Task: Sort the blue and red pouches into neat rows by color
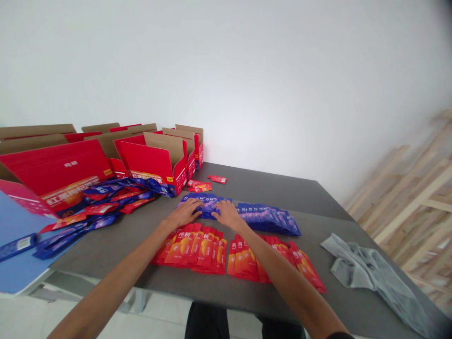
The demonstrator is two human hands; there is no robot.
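Observation:
My left hand [185, 212] lies over the left end of a row of overlapping blue sachets [209, 205], its fingers stretched out on top. At the right end of the same row, my right hand [228, 214] touches the sachets with its fingers spread. Neither hand visibly lifts a sachet. Beside it to the right is a second fanned row of blue sachets [268, 217]. Nearer to me, under my forearms, lie a left row of red-orange sachets [197, 249] and a right row of red-orange sachets [243, 259], partly hidden by my right arm.
Open red cartons [151, 157] stand along the left and back. In front of them is a loose heap of mixed blue and red sachets [106, 202]. A few red sachets [199, 186] lie near the cartons. A grey cloth [356, 266] rests at the table's right; wooden slats [416, 202] stand beyond.

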